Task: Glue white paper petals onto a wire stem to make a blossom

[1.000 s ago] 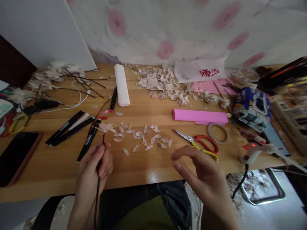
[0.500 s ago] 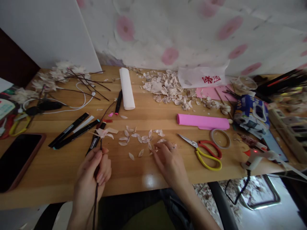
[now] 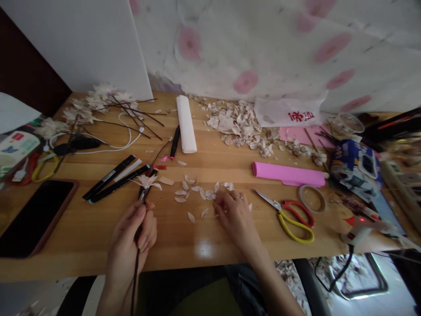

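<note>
My left hand (image 3: pixel 131 237) grips a thin dark stem (image 3: pixel 135 281) with a pale flower (image 3: pixel 146 181) on top. My right hand (image 3: pixel 235 215) sits curled on loose petals (image 3: pixel 200 193) on the table (image 3: pixel 184 239); I cannot tell if it holds one. A clear cup (image 3: pixel 347 123) stands far off.

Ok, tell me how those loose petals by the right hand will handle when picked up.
The petals look thin and very light, so even a slight push will probably scatter them. Their slight cupping suggests they may be hard to pinch flat off the wooden table. The right hand could likely crease one if it pressed hard.
</note>
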Demonstrator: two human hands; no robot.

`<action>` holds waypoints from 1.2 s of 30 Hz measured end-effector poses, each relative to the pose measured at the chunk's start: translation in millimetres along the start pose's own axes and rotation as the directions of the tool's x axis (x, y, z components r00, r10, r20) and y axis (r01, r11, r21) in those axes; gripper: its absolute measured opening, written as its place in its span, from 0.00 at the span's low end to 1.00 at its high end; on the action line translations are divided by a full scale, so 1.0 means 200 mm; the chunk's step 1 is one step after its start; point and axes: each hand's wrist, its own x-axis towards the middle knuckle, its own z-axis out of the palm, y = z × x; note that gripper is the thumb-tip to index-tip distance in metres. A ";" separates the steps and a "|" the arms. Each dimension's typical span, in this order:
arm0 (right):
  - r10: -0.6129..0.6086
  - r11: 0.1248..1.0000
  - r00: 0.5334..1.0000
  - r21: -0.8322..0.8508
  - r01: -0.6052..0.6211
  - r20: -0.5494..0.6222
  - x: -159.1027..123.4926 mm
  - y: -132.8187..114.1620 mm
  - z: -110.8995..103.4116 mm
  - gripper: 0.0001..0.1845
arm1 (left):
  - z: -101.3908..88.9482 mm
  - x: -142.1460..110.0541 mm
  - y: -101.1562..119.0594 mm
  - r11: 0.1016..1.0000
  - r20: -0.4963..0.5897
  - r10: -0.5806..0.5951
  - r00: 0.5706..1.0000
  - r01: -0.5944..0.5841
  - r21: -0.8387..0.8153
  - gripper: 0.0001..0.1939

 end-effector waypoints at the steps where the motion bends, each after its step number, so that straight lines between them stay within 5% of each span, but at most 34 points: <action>1: 0.003 1.000 1.000 0.015 -0.003 0.005 0.00 0.00 0.00 0.07 | 0.00 0.00 0.00 1.000 0.002 0.001 1.000 -0.001 -0.001 0.09; 8: 0.064 0.978 0.998 0.197 -0.065 0.010 -0.02 0.01 -0.08 0.06 | -0.02 -0.02 0.02 1.000 -0.017 0.029 0.999 -0.029 0.013 0.10; 16: 0.164 0.899 0.986 0.417 -0.136 -0.033 -0.05 0.07 -0.14 0.12 | 0.00 -0.02 -0.02 0.999 0.087 -0.024 0.996 0.021 0.038 0.10; 23: 0.192 0.776 0.980 0.620 -0.119 -0.052 -0.06 0.09 -0.24 0.19 | 0.12 -0.04 0.01 1.000 0.103 0.026 0.994 -0.027 0.014 0.10; 27: 0.128 0.712 0.979 0.702 0.018 -0.155 -0.05 0.00 -0.36 0.09 | 0.24 -0.06 0.01 0.998 0.185 0.056 0.981 -0.062 0.024 0.10; 32: -0.077 0.717 0.858 0.570 0.401 -0.508 -0.10 -0.16 -0.48 0.07 | 0.40 -0.14 -0.01 0.990 0.323 0.024 0.946 -0.067 0.123 0.14; 36: -0.063 0.699 0.741 0.500 0.511 -0.669 -0.16 -0.21 -0.47 0.12 | 0.46 -0.21 -0.04 0.977 0.433 -0.036 0.901 -0.059 0.204 0.14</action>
